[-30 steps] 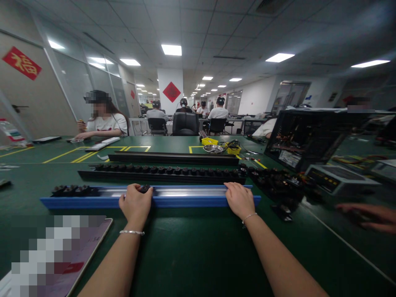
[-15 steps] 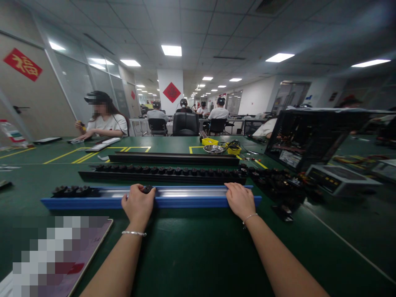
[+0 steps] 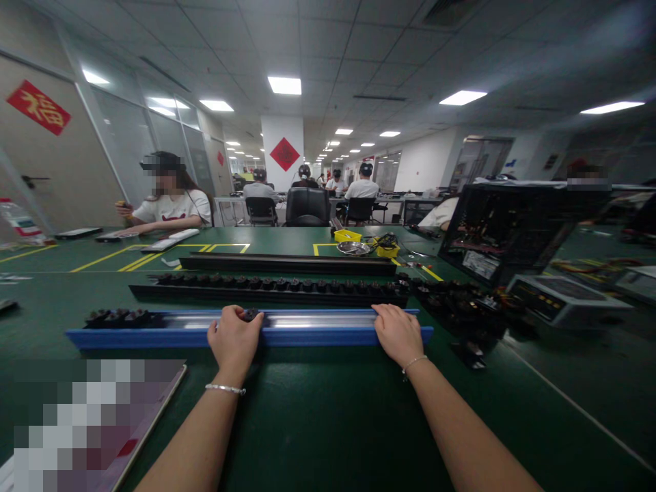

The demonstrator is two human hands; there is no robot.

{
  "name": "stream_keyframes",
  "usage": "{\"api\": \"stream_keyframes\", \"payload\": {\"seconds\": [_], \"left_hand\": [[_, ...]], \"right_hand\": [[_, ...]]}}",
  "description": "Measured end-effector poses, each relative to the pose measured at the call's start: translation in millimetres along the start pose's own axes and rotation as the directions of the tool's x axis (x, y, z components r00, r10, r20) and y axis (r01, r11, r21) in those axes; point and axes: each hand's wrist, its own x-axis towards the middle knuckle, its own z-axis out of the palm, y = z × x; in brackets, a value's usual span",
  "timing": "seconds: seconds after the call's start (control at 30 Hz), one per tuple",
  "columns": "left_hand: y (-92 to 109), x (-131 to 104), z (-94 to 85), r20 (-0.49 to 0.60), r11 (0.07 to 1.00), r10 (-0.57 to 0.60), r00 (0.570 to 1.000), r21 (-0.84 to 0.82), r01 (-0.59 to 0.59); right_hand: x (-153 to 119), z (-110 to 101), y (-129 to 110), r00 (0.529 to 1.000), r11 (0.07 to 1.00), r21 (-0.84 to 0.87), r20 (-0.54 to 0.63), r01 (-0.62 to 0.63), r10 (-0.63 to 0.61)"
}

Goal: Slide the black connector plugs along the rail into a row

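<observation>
A long blue metal channel (image 3: 318, 336) with a shiny inside lies crosswise on the table before me. My left hand (image 3: 234, 342) is closed round a small black socket-like module (image 3: 251, 314) in the channel, left of its middle; the fingers partly cover it. Several similar black modules (image 3: 121, 316) sit together at the channel's left end. Over the right end, my right hand (image 3: 398, 333) grips the channel, with fingertips on its far edge and the thumb on the near side.
Behind lie a black channel (image 3: 266, 294) full of modules and another black rail (image 3: 287, 263). Loose black modules (image 3: 461, 301) are heaped at right, near a power supply (image 3: 564, 301) and an open computer case (image 3: 512, 229). A pixelated flat object (image 3: 148, 403) lies front left. A co-worker (image 3: 174, 198) sits far left.
My left hand has shifted slightly right along the blue channel with the black module. My right hand keeps its place. The co-worker's raised hand has moved a little left.
</observation>
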Motion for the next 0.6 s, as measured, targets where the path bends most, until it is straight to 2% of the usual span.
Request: {"api": "stream_keyframes", "payload": {"seconds": [0.6], "left_hand": [[4.2, -2.6, -2.6, 0.016, 0.999, 0.027, 1.000, -0.019, -0.027]], "right_hand": [[-0.4, -0.8, -1.2, 1.000, 1.000, 0.009, 0.003, -0.008, 0.008]]}}
